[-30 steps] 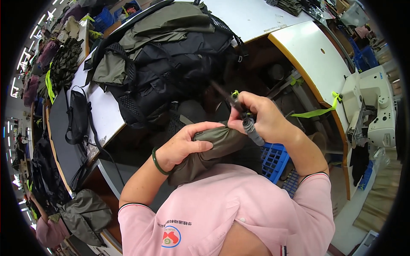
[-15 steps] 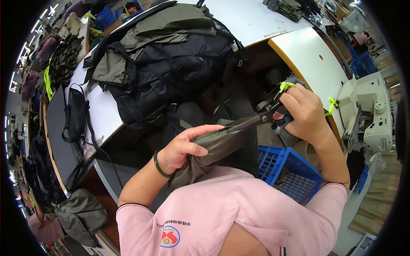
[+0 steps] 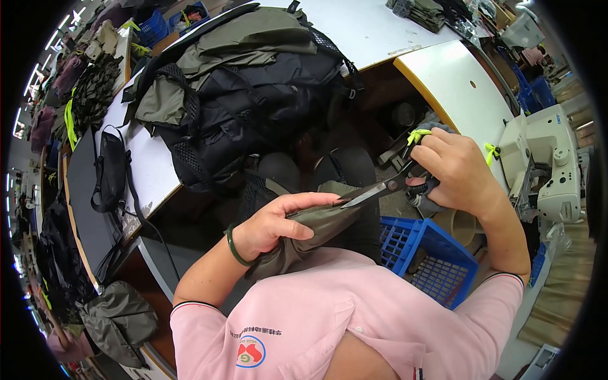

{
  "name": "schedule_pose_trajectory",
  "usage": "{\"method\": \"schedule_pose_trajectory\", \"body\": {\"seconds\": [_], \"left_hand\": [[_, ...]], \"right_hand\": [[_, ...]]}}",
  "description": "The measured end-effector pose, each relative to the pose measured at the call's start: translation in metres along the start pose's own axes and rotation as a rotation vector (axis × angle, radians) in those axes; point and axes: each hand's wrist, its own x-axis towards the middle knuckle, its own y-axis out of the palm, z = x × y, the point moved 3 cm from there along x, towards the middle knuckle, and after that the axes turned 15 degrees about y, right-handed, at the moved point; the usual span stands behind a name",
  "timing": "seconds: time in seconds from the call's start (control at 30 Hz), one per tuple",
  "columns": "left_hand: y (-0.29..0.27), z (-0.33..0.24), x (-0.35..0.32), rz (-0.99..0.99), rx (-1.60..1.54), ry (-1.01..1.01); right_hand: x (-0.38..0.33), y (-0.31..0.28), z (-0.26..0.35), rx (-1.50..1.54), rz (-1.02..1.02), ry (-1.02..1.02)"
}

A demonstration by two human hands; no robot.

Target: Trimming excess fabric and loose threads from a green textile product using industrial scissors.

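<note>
My left hand (image 3: 278,225) grips a piece of olive-grey fabric (image 3: 329,223), its thumb lying on top and its index finger stretched along the edge. In my right hand (image 3: 457,168) is a pair of scissors (image 3: 370,193), with cloth wrapping and a yellow-green tie (image 3: 417,136) at the handles. The scissor blades reach left to the fabric's edge, close to my left fingertips, and stand slightly apart. Part of the fabric hangs down below my left hand, over my lap.
A black and olive backpack (image 3: 253,95) lies on the white table (image 3: 361,38) ahead. At right stands a white sewing machine (image 3: 551,158). A blue plastic crate (image 3: 430,259) sits below my right arm. A black pouch (image 3: 113,168) rests at the table's left.
My right hand has shifted slightly right and down with the scissors, drawing the blades back along the fabric's edge. The blades show farther apart. My left hand keeps its hold.
</note>
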Motion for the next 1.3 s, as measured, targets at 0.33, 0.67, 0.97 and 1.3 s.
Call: {"method": "schedule_pose_trajectory", "body": {"seconds": [0.33,0.67,0.97,1.3], "left_hand": [[0.001,0.001,0.0,0.05,0.049,-0.036],[0.001,0.003,-0.002,0.053,0.06,-0.061],[0.001,0.006,-0.003,0.078,0.092,-0.037],[0.017,0.006,-0.003,0.026,0.358,0.071]], "right_hand": [[-0.003,0.002,-0.001,0.057,0.111,0.009],[-0.007,0.008,-0.004,0.069,0.178,0.028],[-0.009,0.011,-0.003,0.107,0.149,0.032],[0.001,0.026,0.012,0.616,0.229,0.228]]}}
